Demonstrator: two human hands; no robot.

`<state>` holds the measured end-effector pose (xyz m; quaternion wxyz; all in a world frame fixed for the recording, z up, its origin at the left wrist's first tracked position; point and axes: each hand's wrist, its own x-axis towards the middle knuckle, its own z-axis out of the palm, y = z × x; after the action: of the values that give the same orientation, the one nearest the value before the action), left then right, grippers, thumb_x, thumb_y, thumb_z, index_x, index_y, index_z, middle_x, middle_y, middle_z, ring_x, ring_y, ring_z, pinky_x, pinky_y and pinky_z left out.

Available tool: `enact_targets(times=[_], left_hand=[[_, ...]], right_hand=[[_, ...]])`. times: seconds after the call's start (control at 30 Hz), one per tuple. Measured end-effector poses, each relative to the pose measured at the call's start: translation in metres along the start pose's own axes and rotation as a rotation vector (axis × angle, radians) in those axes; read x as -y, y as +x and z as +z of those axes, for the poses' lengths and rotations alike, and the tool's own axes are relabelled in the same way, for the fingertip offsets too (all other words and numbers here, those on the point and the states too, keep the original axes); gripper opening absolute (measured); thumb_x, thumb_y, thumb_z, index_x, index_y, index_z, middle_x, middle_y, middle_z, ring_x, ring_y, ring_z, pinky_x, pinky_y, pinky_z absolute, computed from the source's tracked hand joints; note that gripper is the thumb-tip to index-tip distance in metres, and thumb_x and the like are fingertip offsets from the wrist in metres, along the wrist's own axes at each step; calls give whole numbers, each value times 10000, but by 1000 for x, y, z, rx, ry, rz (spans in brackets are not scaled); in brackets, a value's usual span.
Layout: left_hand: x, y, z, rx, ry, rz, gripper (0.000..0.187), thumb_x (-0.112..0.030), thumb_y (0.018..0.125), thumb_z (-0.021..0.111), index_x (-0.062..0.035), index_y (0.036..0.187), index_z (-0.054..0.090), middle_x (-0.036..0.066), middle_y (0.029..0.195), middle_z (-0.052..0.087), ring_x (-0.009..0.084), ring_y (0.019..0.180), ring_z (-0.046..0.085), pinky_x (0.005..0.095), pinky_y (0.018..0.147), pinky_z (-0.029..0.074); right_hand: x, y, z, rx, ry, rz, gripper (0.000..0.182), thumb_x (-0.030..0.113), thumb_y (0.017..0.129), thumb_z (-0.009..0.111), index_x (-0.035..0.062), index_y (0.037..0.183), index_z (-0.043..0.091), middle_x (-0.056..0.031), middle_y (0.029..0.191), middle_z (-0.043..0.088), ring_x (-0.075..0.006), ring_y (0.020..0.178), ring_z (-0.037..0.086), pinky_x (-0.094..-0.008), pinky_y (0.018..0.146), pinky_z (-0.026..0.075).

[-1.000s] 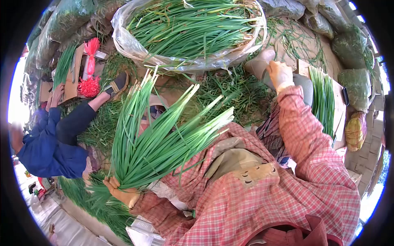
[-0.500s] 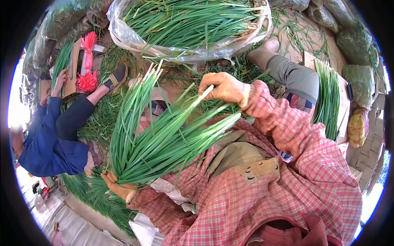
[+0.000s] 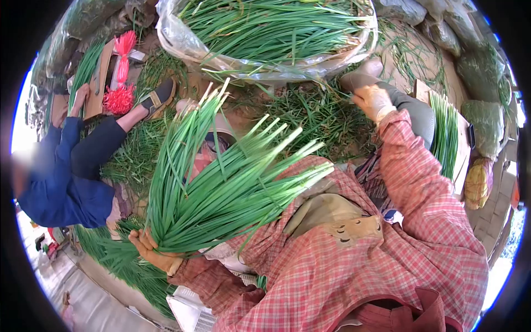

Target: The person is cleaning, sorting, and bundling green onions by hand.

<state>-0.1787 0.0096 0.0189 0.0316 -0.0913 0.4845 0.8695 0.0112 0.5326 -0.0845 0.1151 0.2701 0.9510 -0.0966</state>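
Note:
My left hand (image 3: 152, 252), in a tan glove, is wrapped round the leafy end of a bunch of garlic chives (image 3: 221, 193). The pale stem ends fan out upward and to the right, split into loose clumps. My right hand (image 3: 373, 102), also gloved, is apart from the bunch, out by my right knee above cut leaves. Its fingers are drawn together; whether a thin leaf is between them I cannot make out. A plastic-lined basket (image 3: 265, 73) in front of me holds many more chives.
Leaf scraps (image 3: 326, 119) cover the ground between my legs. At left a co-worker in blue (image 3: 69, 182) sits near pink ties (image 3: 120, 72) and a wooden board. More chives (image 3: 444, 130) lie on a board at right. Filled plastic bags (image 3: 481, 69) line the edges.
My right hand has moved right, away from the stem ends to beside my knee. The bunch stays in my left hand, its stems more spread. The view has shifted slightly.

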Motion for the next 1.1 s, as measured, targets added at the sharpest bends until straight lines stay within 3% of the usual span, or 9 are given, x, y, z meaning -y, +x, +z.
enact_targets(times=[0.17,0.23,0.37,0.47,0.53,0.73,0.8,0.87,1.1], left_hand=[[4,1,15,-94,-69,24,145,-244,911,464,-139,835,531,-87,535,372,34,461,313,202,503,311],[2,2,25,-203,-48,39,158,-244,909,469,-143,811,541,-89,513,342,40,454,303,212,484,293],[2,-1,61,-451,19,103,168,-251,913,458,-148,821,556,-77,489,310,39,424,265,207,447,271],[-14,1,25,268,-172,-64,190,-281,928,423,-134,834,499,-58,540,339,72,455,338,224,460,358],[-26,7,19,337,-194,-36,200,-271,936,398,-126,815,461,-55,504,302,70,424,287,221,425,318],[-37,-15,114,682,-86,117,215,-215,950,350,-94,777,388,-29,476,306,72,407,284,215,414,282],[-37,-20,140,773,-54,142,208,-205,950,350,-86,787,401,-26,477,314,77,405,291,221,424,292],[-34,-24,165,872,-25,144,211,-208,949,358,-67,810,432,-23,481,341,83,407,327,227,441,315],[-20,-53,254,1108,100,176,233,-214,955,334,-53,828,446,-29,498,373,81,431,391,224,448,337]], right_hand=[[110,42,-50,114,590,-241,690,601,670,599,11,1026,561,-209,886,615,-357,862,585,-407,771,454],[174,68,-45,352,739,-362,902,522,674,665,-39,1288,316,-232,1110,549,-309,1034,538,-356,879,425],[255,65,-9,674,1399,-181,482,375,705,674,9,1003,575,-75,806,617,-145,636,539,-273,556,430],[259,42,-2,538,1788,150,124,190,788,577,67,797,576,17,585,481,-83,482,418,-234,433,335],[214,29,-15,760,2081,201,97,169,815,532,97,750,529,95,475,260,-39,363,203,-225,350,156],[52,-10,-12,323,2158,290,128,175,855,499,89,776,552,85,482,262,-40,376,214,-224,356,142],[22,-13,-14,260,1518,277,189,236,837,521,59,889,561,11,527,434,-127,442,424,-260,414,324],[26,-24,-12,-156,281,47,593,416,711,631,14,1122,485,-179,949,613,-346,913,572,-391,813,443],[177,-7,-20,113,1197,-305,897,491,694,654,-17,1293,220,-208,1182,440,-280,1059,463,-336,919,351]])
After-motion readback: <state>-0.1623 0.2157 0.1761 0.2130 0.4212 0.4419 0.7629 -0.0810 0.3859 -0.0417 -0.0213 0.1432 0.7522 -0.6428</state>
